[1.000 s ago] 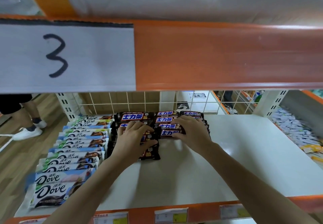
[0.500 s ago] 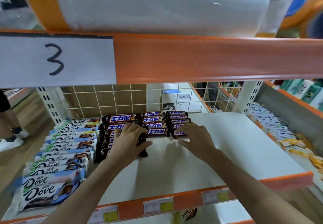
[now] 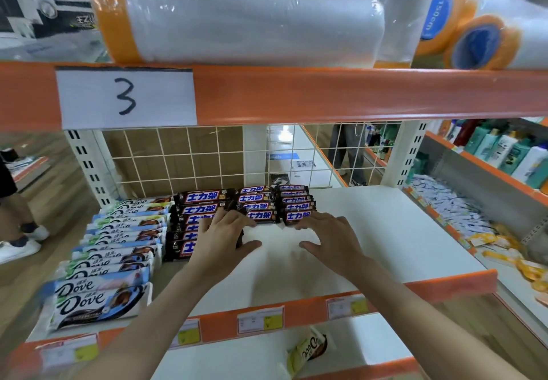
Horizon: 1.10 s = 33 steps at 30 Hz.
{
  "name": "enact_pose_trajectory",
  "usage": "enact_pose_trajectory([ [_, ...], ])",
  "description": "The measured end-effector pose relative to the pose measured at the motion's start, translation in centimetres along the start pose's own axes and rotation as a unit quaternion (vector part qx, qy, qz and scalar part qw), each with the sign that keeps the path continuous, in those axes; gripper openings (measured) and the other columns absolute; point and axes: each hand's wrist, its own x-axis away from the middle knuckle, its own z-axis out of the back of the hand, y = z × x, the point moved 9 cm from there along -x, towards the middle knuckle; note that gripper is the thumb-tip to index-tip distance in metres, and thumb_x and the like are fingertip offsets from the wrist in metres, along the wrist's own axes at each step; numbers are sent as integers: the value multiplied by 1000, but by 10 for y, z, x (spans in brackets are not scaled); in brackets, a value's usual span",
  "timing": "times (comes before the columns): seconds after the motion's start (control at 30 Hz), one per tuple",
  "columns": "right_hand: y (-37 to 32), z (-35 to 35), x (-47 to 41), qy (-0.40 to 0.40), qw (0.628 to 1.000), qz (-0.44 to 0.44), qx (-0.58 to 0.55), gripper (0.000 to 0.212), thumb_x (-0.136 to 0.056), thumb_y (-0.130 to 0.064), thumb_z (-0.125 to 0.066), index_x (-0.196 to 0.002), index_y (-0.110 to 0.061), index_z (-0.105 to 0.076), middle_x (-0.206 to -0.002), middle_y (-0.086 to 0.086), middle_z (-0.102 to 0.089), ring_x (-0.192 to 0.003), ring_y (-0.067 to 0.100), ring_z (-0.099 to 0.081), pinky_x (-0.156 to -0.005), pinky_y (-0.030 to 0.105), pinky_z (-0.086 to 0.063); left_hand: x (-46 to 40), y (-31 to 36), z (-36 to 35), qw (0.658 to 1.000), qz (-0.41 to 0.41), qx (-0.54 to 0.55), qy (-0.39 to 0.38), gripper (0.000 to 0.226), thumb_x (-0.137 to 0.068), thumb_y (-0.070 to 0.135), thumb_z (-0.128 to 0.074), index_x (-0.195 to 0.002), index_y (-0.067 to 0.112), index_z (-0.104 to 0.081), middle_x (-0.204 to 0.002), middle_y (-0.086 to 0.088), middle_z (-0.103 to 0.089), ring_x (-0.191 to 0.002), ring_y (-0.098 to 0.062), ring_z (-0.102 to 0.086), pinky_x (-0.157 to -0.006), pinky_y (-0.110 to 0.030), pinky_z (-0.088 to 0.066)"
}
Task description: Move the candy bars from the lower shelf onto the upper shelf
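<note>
Head cam shows the white shelf with the orange lip [image 3: 385, 231] I'm stocking, with rows of dark brown candy bars [image 3: 204, 197] packed at the back left. My left hand [image 3: 221, 239] lies flat on the nearest bars, fingers straight and close together; my right hand [image 3: 329, 239] hovers spread just beside the right-hand stack, holding nothing. Looks like I'm between loads. Next I'd reach down for the pale green Dove bar [image 3: 308, 350] on the shelf below. Most of that lower shelf is cut off, so no clue how many remain.
</note>
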Motion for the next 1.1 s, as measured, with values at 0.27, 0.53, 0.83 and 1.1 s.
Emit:
enact_pose_trajectory([
  [0.27,-9,16,25,12,1000,7,0,32,-87,-34,-62,-118,-28,-58,-120,-13,-58,-113,11,-51,-90,29,-29,21,19,10,1000,2,-6,-4,39,-86,51,-54,-120,32,-53,-127,15,-47,-122,-11,-34,-99,-36,-24],
  [0.53,-13,27,58,0,1000,18,12,32,-90,-37,-58,-121,-30,-56,-118,-11,-58,-113,11,-51,-90,30,-33,49,44,16,1000,7,-3,5,39,-85,51,-56,-119,32,-55,-123,14,-50,-120,-12,-38,-96,-34,-25],
  [0.83,-18,30,108,-6,1000,14,7,31,-88,-33,-60,-119,-30,-58,-118,-11,-58,-114,13,-50,-88,31,-32,90,67,1,999,25,0,-29,37,-87,52,-53,-120,36,-51,-125,16,-46,-125,-8,-31,-94,-32,-22],
  [1.1,-27,11,149,-29,999,20,-10,31,-89,-38,-58,-119,-30,-57,-121,-13,-57,-117,11,-48,-90,30,-28,131,78,-10,1000,17,4,-25,37,-86,53,-52,-118,36,-54,-119,16,-50,-116,-11,-37,-81,-30,-23],
])
